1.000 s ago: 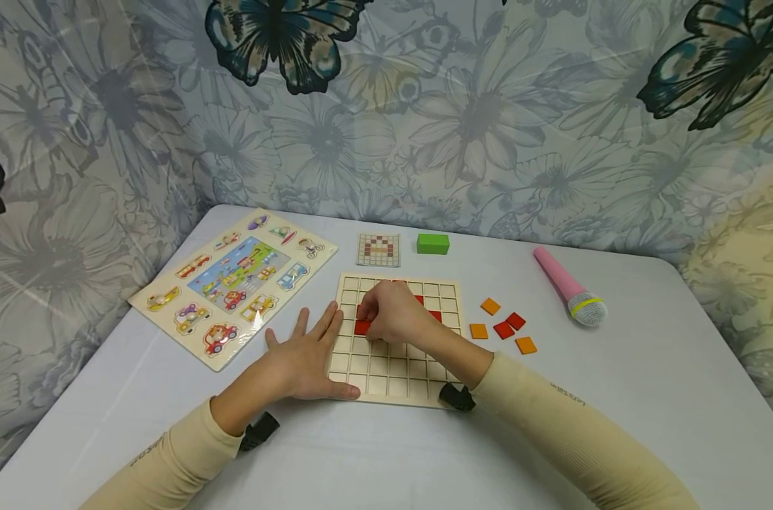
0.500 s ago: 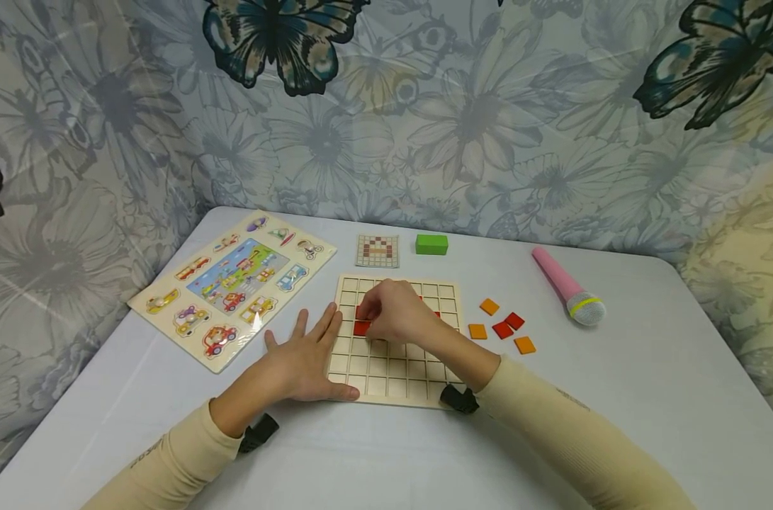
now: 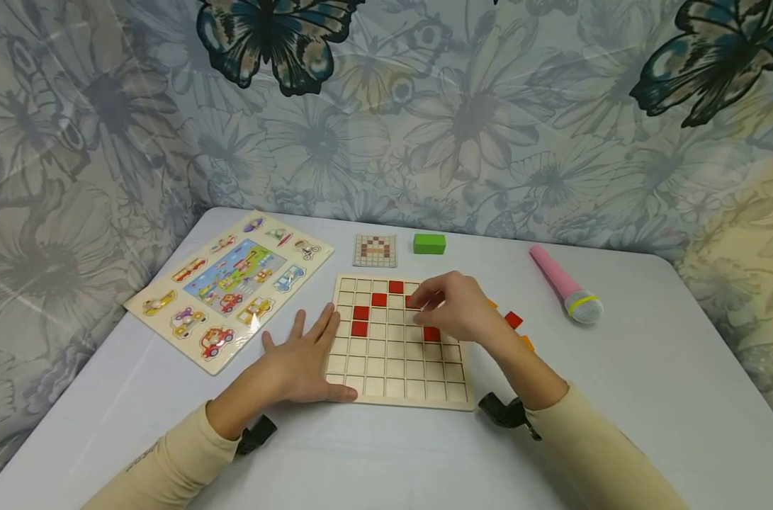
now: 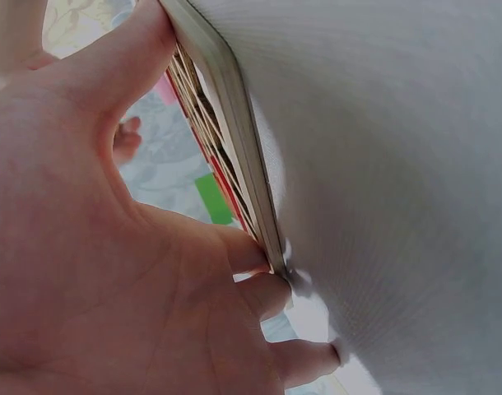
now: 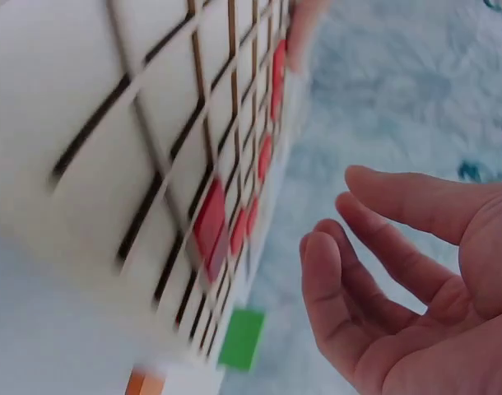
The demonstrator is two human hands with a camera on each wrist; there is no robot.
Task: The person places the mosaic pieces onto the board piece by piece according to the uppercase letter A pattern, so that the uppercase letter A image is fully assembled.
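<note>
A wooden grid board (image 3: pixel 386 367) lies on the table, several red square tiles (image 3: pixel 359 329) set in its cells. My left hand (image 3: pixel 300 365) rests at its left side with fingers spread; the left wrist view shows the thumb (image 4: pixel 127 62) and fingertips touching the board's edge. Above the board's right half is my right hand (image 3: pixel 461 309), covering some cells. In the right wrist view its bent fingers (image 5: pixel 321 280) stand apart from the thumb, with nothing between them. Beside the board, a loose red tile (image 3: pixel 513 320) and an orange tile (image 3: pixel 526 343) lie partly behind the right hand and wrist.
A small pattern card (image 3: pixel 375 251) and a green block (image 3: pixel 429 244) lie behind the board. To the left is a vehicle picture puzzle (image 3: pixel 229 290). A pink toy microphone (image 3: pixel 558 276) lies at the right, and a patterned curtain (image 3: pixel 475 127) hangs behind the table.
My right hand has moved right from the red tiles on the board's left side, which now show uncovered. The left hand stays in place on the board's edge.
</note>
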